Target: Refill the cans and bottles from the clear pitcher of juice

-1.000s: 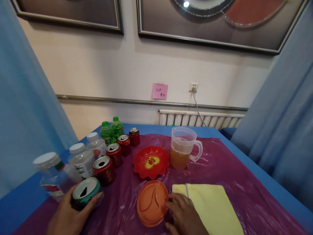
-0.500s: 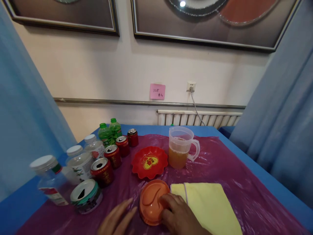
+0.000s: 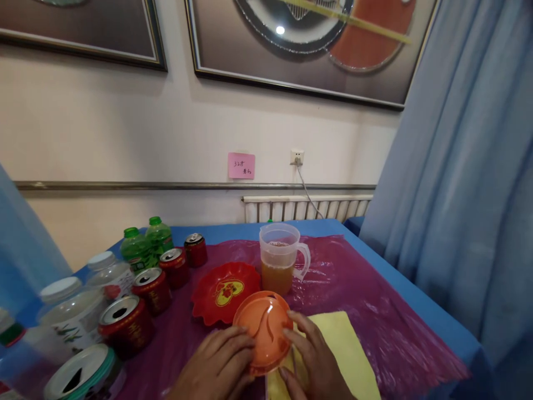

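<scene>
I am holding a round orange disc (image 3: 266, 332) between both hands, near the middle of the near side of the surface (image 3: 447, 333). My left hand (image 3: 219, 361) is curling its fingers over the disc's left edge, and my right hand (image 3: 314, 355) is setting its fingertips against the right edge, its thumb showing low on the near side. Across the two hands, the grip is spanning just the disc's width (whether the underside is touching anything, I cannot tell from here).

In my view the disc is overlapping the near right rim of a red plate (image 3: 206, 289). Just beyond, a clear jug (image 3: 277, 275) is holding amber liquid, its handle pointing right. A yellow cloth (image 3: 345, 350) is lying to the right, partly hidden by my right hand.

On the left, four red cans (image 3: 127, 328) are standing in a row from near to far, with a teal-rimmed can (image 3: 81, 373) sitting nearest. Two white-lidded jars (image 3: 69, 314) are standing left of them, and two green bottles (image 3: 158, 238) are standing farther off. A purple sheet (image 3: 375, 300) is covering much of the surface.
</scene>
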The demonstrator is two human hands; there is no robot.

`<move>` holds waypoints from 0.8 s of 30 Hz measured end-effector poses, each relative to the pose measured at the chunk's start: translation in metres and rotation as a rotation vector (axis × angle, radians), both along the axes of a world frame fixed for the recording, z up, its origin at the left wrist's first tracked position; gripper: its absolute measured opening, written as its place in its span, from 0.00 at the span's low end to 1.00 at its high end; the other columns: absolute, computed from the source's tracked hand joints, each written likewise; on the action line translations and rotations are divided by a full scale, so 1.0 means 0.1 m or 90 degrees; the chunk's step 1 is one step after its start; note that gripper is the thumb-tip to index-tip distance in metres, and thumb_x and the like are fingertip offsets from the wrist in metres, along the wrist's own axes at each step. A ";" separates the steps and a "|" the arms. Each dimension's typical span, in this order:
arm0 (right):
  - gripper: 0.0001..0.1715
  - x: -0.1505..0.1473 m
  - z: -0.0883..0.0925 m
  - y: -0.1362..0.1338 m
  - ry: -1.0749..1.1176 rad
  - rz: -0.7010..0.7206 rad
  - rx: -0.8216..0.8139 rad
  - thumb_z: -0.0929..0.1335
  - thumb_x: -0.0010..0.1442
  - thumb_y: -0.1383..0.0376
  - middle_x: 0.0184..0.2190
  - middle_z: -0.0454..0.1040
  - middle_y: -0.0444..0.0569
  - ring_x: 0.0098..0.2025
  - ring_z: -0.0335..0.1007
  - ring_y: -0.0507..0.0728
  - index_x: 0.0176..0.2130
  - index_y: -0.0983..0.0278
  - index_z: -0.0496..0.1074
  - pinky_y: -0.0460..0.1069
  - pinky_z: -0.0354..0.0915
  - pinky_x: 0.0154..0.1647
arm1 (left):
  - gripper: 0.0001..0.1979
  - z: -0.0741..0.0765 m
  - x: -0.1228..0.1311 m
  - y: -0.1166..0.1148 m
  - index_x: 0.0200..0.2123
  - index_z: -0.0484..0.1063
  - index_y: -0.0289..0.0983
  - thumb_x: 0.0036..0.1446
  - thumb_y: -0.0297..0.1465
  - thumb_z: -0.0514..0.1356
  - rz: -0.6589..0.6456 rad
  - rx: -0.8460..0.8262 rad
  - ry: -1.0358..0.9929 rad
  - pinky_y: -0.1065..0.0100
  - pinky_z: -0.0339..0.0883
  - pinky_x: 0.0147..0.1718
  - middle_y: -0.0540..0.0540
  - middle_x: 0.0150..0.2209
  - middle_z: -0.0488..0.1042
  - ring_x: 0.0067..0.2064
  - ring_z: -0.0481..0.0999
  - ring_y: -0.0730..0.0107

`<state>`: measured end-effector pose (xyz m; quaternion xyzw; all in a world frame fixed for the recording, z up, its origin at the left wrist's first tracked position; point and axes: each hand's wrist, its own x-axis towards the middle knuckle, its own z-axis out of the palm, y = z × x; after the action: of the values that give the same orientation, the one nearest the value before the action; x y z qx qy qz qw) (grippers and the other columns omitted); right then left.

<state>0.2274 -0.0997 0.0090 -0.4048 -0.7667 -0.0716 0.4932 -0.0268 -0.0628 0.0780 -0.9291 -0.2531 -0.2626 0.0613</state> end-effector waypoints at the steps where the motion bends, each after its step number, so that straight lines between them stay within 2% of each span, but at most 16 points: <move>1: 0.32 0.02 -0.04 0.00 0.032 -0.029 0.005 0.67 0.63 0.66 0.64 0.64 0.62 0.65 0.63 0.66 0.65 0.64 0.58 0.59 0.70 0.59 | 0.13 0.07 0.06 0.02 0.50 0.76 0.48 0.63 0.39 0.62 -0.003 -0.014 -0.025 0.70 0.71 0.56 0.52 0.49 0.83 0.51 0.81 0.67; 5: 0.52 0.00 -0.21 0.03 0.147 -0.145 -0.029 0.70 0.63 0.57 0.69 0.55 0.66 0.68 0.59 0.72 0.73 0.66 0.41 0.65 0.70 0.58 | 0.13 0.35 0.38 -0.02 0.48 0.75 0.47 0.60 0.39 0.65 0.013 -0.171 -0.156 0.72 0.74 0.49 0.50 0.45 0.83 0.48 0.81 0.66; 7: 0.60 -0.03 -0.21 0.05 0.194 -0.177 -0.062 0.72 0.61 0.52 0.69 0.54 0.69 0.67 0.59 0.75 0.74 0.67 0.35 0.68 0.70 0.57 | 0.09 0.45 0.57 -0.07 0.44 0.76 0.45 0.60 0.37 0.65 0.018 -0.284 -0.231 0.73 0.74 0.44 0.50 0.42 0.82 0.44 0.81 0.67; 10: 0.66 -0.02 -0.07 0.11 0.228 -0.194 -0.062 0.73 0.58 0.48 0.68 0.54 0.70 0.66 0.59 0.77 0.74 0.67 0.33 0.71 0.67 0.57 | 0.06 0.49 0.83 -0.12 0.35 0.76 0.40 0.58 0.36 0.64 0.063 -0.474 -0.329 0.72 0.70 0.38 0.50 0.33 0.79 0.36 0.77 0.68; 14: 0.63 0.13 0.19 0.18 0.169 -0.186 0.033 0.73 0.60 0.48 0.73 0.43 0.66 0.71 0.48 0.77 0.74 0.60 0.34 0.75 0.63 0.59 | 0.06 0.46 1.01 -0.10 0.32 0.75 0.37 0.54 0.34 0.63 0.066 -0.646 -0.441 0.71 0.65 0.35 0.51 0.29 0.73 0.33 0.71 0.70; 16: 0.61 0.21 0.28 0.21 0.128 -0.168 0.036 0.72 0.61 0.50 0.74 0.39 0.64 0.72 0.44 0.76 0.74 0.59 0.34 0.75 0.63 0.60 | 0.06 0.47 1.05 -0.08 0.32 0.75 0.36 0.53 0.33 0.63 0.055 -0.684 -0.466 0.71 0.63 0.35 0.52 0.29 0.71 0.33 0.69 0.71; 19: 0.62 0.28 0.31 0.26 0.104 -0.159 0.026 0.73 0.61 0.50 0.74 0.40 0.64 0.72 0.45 0.75 0.74 0.60 0.33 0.72 0.65 0.60 | 0.07 0.52 1.08 -0.05 0.32 0.74 0.36 0.53 0.34 0.63 0.064 -0.694 -0.476 0.70 0.62 0.35 0.52 0.28 0.70 0.32 0.68 0.71; 22: 0.63 0.25 0.23 0.29 0.116 -0.174 0.029 0.73 0.60 0.49 0.72 0.43 0.66 0.70 0.50 0.76 0.74 0.62 0.33 0.74 0.65 0.59 | 0.08 0.52 1.08 -0.03 0.32 0.75 0.36 0.53 0.35 0.63 0.065 -0.673 -0.458 0.69 0.64 0.36 0.50 0.29 0.73 0.33 0.70 0.69; 24: 0.63 0.21 0.14 0.30 0.135 -0.184 0.028 0.72 0.60 0.48 0.71 0.46 0.67 0.68 0.53 0.78 0.74 0.63 0.33 0.75 0.66 0.57 | 0.10 0.45 1.07 -0.02 0.37 0.76 0.37 0.53 0.35 0.64 0.046 -0.658 -0.445 0.67 0.67 0.38 0.48 0.34 0.77 0.36 0.74 0.67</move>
<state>0.2480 -0.0702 0.0227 -0.5052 -0.6426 -0.1156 0.5643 0.0806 -0.0649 0.1233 -0.6887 -0.3835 -0.3927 -0.4737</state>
